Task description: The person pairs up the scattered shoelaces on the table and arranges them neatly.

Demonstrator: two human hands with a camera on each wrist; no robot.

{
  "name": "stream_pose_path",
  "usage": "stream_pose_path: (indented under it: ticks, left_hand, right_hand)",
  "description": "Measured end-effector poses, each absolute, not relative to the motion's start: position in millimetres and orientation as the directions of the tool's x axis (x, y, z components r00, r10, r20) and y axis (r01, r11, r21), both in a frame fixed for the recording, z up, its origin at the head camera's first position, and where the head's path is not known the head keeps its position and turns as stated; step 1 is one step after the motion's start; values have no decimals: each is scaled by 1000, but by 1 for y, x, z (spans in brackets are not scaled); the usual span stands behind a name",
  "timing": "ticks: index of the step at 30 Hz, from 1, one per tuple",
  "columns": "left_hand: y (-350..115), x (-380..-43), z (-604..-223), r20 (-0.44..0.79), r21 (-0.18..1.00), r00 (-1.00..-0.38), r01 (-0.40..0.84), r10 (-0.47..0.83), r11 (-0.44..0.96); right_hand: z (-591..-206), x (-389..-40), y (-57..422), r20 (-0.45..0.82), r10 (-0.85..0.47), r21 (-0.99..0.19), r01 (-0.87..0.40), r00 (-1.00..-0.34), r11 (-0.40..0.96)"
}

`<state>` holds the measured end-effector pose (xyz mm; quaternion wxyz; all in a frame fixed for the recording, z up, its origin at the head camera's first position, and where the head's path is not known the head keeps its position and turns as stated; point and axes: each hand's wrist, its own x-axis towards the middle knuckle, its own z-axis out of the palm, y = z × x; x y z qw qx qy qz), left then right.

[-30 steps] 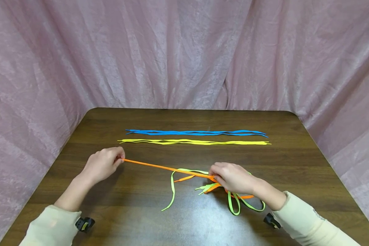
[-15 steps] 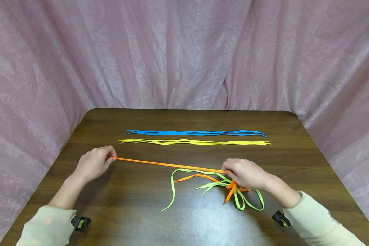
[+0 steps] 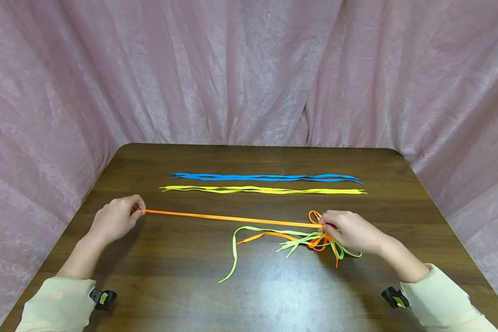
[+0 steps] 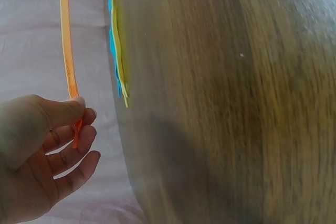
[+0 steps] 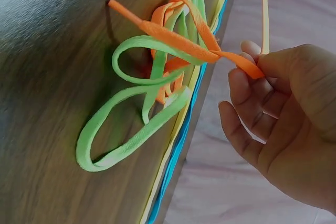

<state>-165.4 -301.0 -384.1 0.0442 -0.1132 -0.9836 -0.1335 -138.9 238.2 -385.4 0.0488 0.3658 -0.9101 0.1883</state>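
An orange shoelace [image 3: 232, 219] stretches straight above the table between both hands. My left hand [image 3: 116, 219] pinches its end between thumb and index finger; in the left wrist view the tip of the orange shoelace [image 4: 67, 51] pokes out below the thumb. My right hand [image 3: 354, 232] pinches the same lace farther along. Under and beside the right hand lies a loose tangle of orange lace and light green shoelaces [image 3: 235, 258]. In the right wrist view, green lace loops [image 5: 86, 145] curl through the orange strands, and an orange end [image 5: 123, 13] sticks out.
Beyond the hands, blue shoelaces [image 3: 249, 177] and yellow shoelaces [image 3: 257, 189] lie straight in parallel rows across the brown wooden table [image 3: 182, 295]. A pink curtain [image 3: 249, 74] hangs around the table's far and side edges.
The hands have moved apart, left hand leftward and right hand rightward along the lace. The straight orange stretch is longer, and the tangle has shifted right, with an orange loop now above it.
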Motion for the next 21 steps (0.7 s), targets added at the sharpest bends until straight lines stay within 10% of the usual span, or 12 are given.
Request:
stream_pose_path:
  ticks: [21]
  left_hand:
    - [-324,-170,-388,107,255,-982,175,152,951]
  right_hand:
    - [-376,-126,276,203,-578,-393,-606,-791,692]
